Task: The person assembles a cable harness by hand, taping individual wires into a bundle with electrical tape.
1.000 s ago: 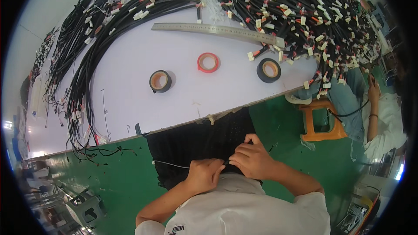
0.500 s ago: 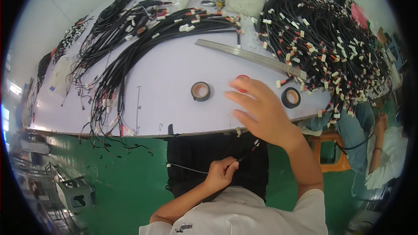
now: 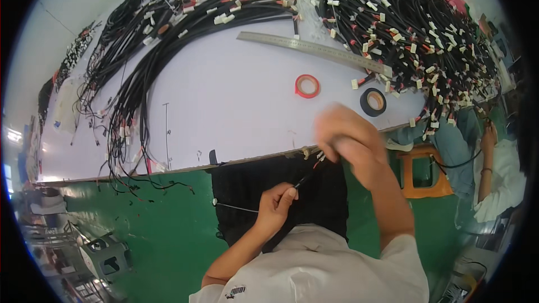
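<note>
My left hand point(image 3: 278, 205) pinches a thin black wire point(image 3: 306, 179) over my lap, just below the white table's front edge point(image 3: 247, 160). The wire's far end carries small red and white connectors point(image 3: 320, 159). My right hand point(image 3: 345, 137) is blurred by motion at that end, fingers curled. The dark tape roll with a brown core is gone from the table, and the blur hides whatever the hand holds. A red tape roll point(image 3: 307, 86) and a black tape roll point(image 3: 373, 101) lie on the table just beyond my right hand.
A long metal ruler point(image 3: 314, 50) lies across the table. Black wire harness bundles point(image 3: 140, 90) curve along the left, and a big pile with white connectors point(image 3: 415, 28) fills the right. Another person point(image 3: 497, 174) sits at the right by an orange stool point(image 3: 424, 171).
My right hand reached out to the tape rolls, then came back to the table edge by the wire's end. The brown-cored dark roll has left the table. My left hand kept its grip.
</note>
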Action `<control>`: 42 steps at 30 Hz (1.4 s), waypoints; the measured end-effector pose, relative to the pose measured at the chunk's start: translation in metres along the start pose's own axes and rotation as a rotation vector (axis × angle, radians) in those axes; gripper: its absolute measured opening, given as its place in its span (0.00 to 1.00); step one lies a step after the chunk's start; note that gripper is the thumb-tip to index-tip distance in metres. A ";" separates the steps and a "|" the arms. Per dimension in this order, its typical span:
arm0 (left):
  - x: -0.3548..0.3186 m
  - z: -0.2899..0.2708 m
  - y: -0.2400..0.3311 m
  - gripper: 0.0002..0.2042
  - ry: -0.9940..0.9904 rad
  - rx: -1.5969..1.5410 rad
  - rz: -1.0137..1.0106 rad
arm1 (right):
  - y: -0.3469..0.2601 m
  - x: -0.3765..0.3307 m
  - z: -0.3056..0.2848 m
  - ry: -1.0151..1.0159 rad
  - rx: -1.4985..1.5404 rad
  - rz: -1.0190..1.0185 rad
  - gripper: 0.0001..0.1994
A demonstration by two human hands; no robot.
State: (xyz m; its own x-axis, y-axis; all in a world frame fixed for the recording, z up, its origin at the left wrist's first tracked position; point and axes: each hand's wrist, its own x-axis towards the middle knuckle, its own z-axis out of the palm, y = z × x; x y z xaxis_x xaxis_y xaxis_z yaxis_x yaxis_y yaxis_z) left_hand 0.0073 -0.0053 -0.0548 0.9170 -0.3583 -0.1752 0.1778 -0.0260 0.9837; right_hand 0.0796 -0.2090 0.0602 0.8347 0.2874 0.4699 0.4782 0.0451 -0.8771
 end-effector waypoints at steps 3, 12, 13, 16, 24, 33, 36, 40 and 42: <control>0.004 0.001 -0.003 0.17 -0.027 -0.049 -0.061 | 0.006 -0.088 0.010 0.190 0.086 0.196 0.07; -0.001 0.011 0.003 0.15 -0.129 0.058 -0.001 | 0.056 -0.159 0.076 0.446 0.474 0.859 0.12; -0.003 0.013 0.003 0.15 -0.129 0.046 0.014 | 0.058 -0.151 0.079 0.446 0.481 0.859 0.12; -0.008 0.018 0.002 0.15 -0.138 0.035 0.031 | 0.066 -0.138 0.082 0.396 0.589 0.882 0.18; -0.013 0.003 0.005 0.14 -0.166 0.038 -0.088 | 0.056 -0.133 0.075 0.148 0.724 0.717 0.26; -0.015 -0.004 0.024 0.14 -0.239 0.029 -0.103 | 0.058 -0.139 0.066 0.075 0.550 0.546 0.25; -0.014 -0.006 0.020 0.14 -0.259 -0.026 -0.118 | 0.053 -0.135 0.065 0.079 0.496 0.551 0.23; -0.013 -0.008 0.024 0.13 -0.277 -0.008 -0.125 | 0.052 -0.136 0.064 0.059 0.473 0.544 0.23; -0.012 -0.009 0.025 0.13 -0.296 -0.028 -0.127 | 0.053 -0.139 0.064 0.068 0.487 0.538 0.23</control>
State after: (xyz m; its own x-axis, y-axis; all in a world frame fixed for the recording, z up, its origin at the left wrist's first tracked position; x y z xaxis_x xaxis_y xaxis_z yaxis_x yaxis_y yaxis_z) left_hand 0.0038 0.0067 -0.0282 0.7437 -0.6100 -0.2736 0.2982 -0.0636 0.9524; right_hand -0.0282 -0.1850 -0.0580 0.9427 0.3303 -0.0476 -0.1658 0.3398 -0.9258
